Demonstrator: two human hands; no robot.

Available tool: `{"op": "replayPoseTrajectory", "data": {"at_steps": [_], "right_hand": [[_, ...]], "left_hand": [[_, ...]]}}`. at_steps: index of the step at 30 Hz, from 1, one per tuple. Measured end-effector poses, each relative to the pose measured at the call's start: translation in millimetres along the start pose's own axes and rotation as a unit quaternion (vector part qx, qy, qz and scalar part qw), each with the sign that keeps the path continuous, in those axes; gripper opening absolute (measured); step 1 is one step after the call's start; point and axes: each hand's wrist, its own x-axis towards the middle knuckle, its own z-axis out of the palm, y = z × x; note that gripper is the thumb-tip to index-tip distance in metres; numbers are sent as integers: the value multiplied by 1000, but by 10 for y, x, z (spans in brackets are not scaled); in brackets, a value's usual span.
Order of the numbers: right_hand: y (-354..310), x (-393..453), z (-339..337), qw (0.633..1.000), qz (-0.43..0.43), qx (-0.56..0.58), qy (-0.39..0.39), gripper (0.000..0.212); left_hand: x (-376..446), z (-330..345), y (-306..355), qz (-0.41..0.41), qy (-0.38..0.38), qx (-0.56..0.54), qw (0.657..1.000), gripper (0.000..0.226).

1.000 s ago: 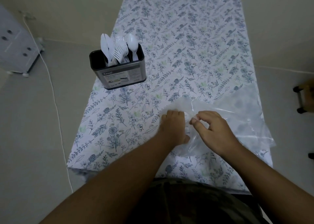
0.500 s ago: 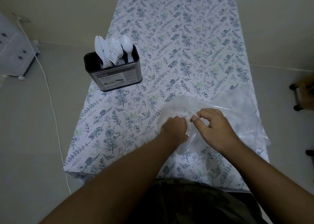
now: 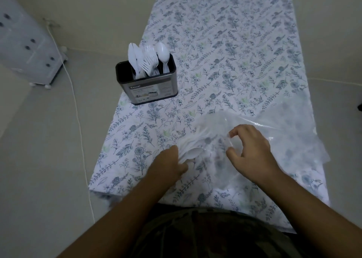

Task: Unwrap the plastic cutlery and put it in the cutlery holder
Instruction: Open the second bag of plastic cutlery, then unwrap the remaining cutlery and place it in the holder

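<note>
Fingers (image 3: 234, 133) of the right hand (image 3: 252, 152) are curled, thumb and forefinger tips apart, with a fold of the clear bag (image 3: 284, 132) between them; whether the film is actually pinched cannot be told. Left hand (image 3: 168, 164) is closed at the bag's left edge, fingers wrapped around the handle end of a white spoon (image 3: 193, 153). Spoon bowl points right, toward the right hand, and lies under or within the crumpled film; which of the two cannot be told. Both hands are low over the near part of the table.

Bag: spread flat over the near right area of the floral cloth (image 3: 225, 52), bunched where the hands meet.

Holder (image 3: 150, 89): dark rectangular container with a printed label, upright near the left edge of the table, well apart from the hands. White forks, spoons and knives (image 3: 147, 62) stand in it, working ends up.

Floor, left of the table: white cord (image 3: 78, 118) and a pale drawer unit (image 3: 25, 44).
</note>
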Motion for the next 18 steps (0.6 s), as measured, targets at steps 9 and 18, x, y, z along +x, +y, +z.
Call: {"op": "replayPoseTrajectory", "data": {"at_steps": [9, 18], "right_hand": [[72, 61, 340, 987, 30, -92, -131, 23], [295, -113, 184, 942, -165, -133, -260, 30]], "left_hand": [[-202, -30, -325, -172, 134, -179, 959, 26], [95, -59, -118, -155, 114, -123, 974, 59]]}}
